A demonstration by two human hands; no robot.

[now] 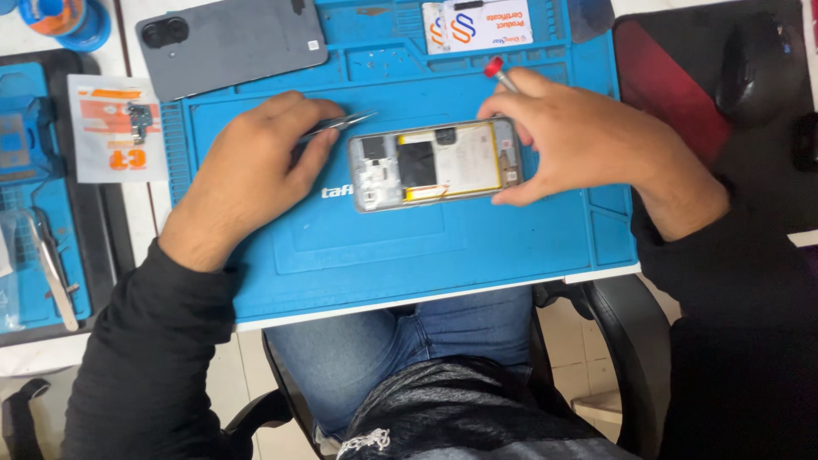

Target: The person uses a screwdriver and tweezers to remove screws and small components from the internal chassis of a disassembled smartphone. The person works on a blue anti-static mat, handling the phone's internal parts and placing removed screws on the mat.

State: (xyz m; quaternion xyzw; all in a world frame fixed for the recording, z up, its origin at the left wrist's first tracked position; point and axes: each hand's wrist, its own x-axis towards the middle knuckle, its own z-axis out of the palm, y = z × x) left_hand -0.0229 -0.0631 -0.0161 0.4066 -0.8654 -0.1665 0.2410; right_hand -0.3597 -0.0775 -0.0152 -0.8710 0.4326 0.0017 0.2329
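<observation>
Phone [434, 164], back cover off, lies face down near the middle of the blue mat [409, 255], long side across.

Left hand [247, 175] curled shut around tweezers [339, 125]; tips point at the phone's upper left corner, just beside the frame, contact not clear.

Right hand [571, 136] cups the phone's right end, thumb on the near edge, fingers over the far edge. It also pinches a red-capped screwdriver [498, 75], whose shaft runs down behind the fingers.

Outward: grey back cover [230, 43] on the mat's upper left; a white card [477, 24] in the top tray. Off the mat to the left, a white-and-orange packet [115, 128] with a small metal part on it, and a second pair of tweezers [53, 273] on a side tray. A dark mouse [758, 68] on a red pad, far right.

Risks, as judged: tweezer tips could slip and scratch the board or snag a flex cable if the left hand presses at an angle. The screwdriver, held in the same hand that steadies the phone, could swing against the open parts. Loose screws could roll off the mat's near edge.

Unclear: screwdriver tip hidden; phone's right edge covered; whether the tweezers hold anything is too small to tell.
</observation>
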